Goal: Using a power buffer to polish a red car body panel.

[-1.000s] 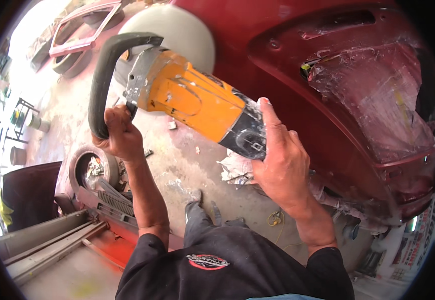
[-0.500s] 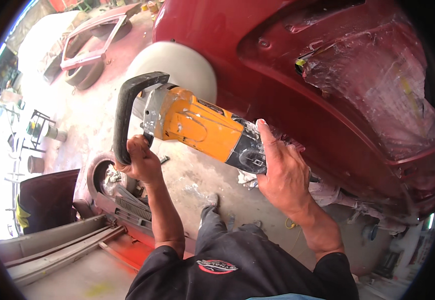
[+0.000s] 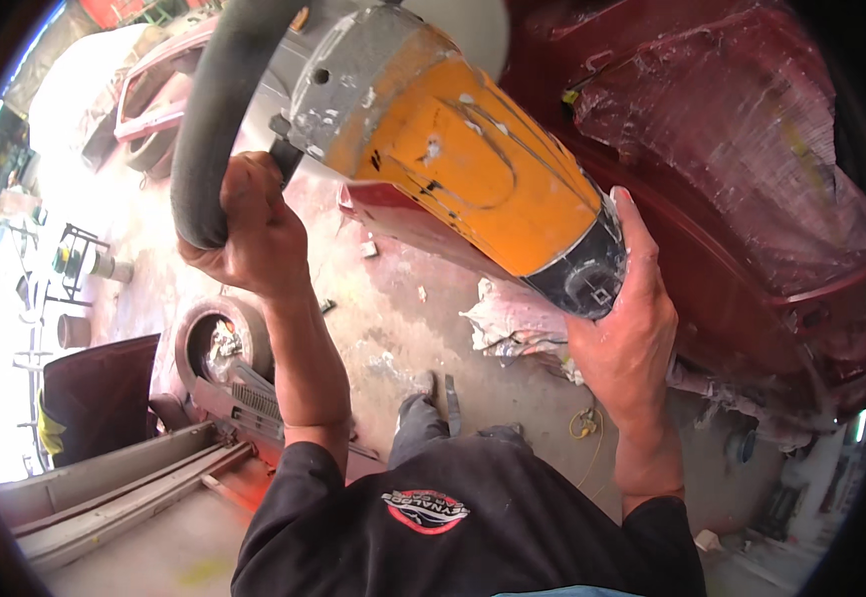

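Note:
An orange power polisher (image 3: 483,164) is held up at an angle in front of me and looms large. My left hand (image 3: 259,234) is closed around the lower end of its black loop handle (image 3: 219,129). My right hand (image 3: 627,328) wraps the black rear end of the tool, thumb side along its edge. Behind the grey gear head (image 3: 338,85), part of the pale round pad (image 3: 478,35) shows at the top. Beyond the tool is a dark red car body panel (image 3: 622,194); the tool hides where pad and panel meet, so contact cannot be told.
Cloudy plastic sheeting (image 3: 722,159) covers an opening in the red car at right. Crumpled pale covering (image 3: 513,318) hangs below the tool. A tire (image 3: 259,333), a dark panel (image 3: 100,398) and long trim pieces (image 3: 124,488) lie at left. A yellow cord (image 3: 584,428) crosses the floor.
The polisher has come up closer to me and appears larger, its front end higher in view. Both hands have risen with it and keep their hold.

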`<state>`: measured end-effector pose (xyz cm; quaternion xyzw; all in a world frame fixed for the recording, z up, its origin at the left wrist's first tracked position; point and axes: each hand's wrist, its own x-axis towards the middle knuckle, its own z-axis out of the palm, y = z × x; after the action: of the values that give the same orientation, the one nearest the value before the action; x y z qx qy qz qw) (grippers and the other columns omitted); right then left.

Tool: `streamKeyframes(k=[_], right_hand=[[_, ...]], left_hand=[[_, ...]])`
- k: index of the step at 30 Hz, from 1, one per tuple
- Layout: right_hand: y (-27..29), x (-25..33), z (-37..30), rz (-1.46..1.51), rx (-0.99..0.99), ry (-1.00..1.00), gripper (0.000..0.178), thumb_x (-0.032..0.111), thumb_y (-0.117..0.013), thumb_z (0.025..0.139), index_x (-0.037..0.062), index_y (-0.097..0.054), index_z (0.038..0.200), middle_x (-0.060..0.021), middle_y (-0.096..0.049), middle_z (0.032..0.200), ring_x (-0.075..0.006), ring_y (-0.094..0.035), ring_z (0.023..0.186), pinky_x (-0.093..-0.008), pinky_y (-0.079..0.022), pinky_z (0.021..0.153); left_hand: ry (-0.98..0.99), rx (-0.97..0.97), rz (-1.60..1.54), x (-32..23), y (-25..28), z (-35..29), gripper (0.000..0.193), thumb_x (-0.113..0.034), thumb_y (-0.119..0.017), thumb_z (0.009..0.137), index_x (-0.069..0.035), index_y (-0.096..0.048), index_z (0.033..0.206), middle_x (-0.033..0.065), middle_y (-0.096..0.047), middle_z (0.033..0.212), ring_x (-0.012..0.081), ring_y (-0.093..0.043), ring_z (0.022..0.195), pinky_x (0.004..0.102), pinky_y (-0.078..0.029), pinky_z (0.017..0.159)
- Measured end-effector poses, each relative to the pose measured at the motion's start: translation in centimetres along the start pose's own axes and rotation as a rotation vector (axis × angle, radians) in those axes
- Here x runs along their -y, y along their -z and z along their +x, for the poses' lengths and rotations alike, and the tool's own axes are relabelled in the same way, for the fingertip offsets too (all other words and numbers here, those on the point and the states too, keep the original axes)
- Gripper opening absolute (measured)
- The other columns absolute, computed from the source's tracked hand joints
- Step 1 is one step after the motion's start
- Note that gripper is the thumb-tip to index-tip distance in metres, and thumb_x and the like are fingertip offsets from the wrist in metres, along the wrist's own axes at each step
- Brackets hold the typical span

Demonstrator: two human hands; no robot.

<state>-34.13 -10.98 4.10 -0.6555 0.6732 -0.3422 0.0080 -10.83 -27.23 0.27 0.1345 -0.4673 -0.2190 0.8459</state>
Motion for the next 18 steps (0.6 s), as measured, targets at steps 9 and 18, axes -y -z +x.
streamKeyframes(k=[9,18], right_hand=[[-3.1,-3.2,-2.1,-0.162,0.16,0.159,0.104,-0.002,-0.084,0.057,0.0096,-0.041,0.151,-0.0156,-0.067,0.119,-0.0351,-0.065,0.089,-0.0432,-0.053,0.081],[1.9,-8.6,-9.0,-0.161,0.16,0.086,0.096,-0.004,-0.07,0.063,0.0094,-0.039,0.152,-0.0141,-0.065,0.095,-0.0379,-0.062,0.085,-0.0479,-0.051,0.078]], left_hand=[[0.158,-0.133,-0.05,0.2,6.4,-8.1,0.04,-0.002,-0.06,0.094,-0.007,-0.037,0.062,0.0005,-0.033,0.057,0.0132,-0.028,0.053,0.0312,-0.03,0.058],[0.299,-0.185,0.034,-2.7,4.2,-18.3,0.011,0.006,-0.068,0.085,0.001,-0.06,0.08,0.0054,-0.062,0.073,0.0116,-0.057,0.063,0.0269,-0.05,0.063]])
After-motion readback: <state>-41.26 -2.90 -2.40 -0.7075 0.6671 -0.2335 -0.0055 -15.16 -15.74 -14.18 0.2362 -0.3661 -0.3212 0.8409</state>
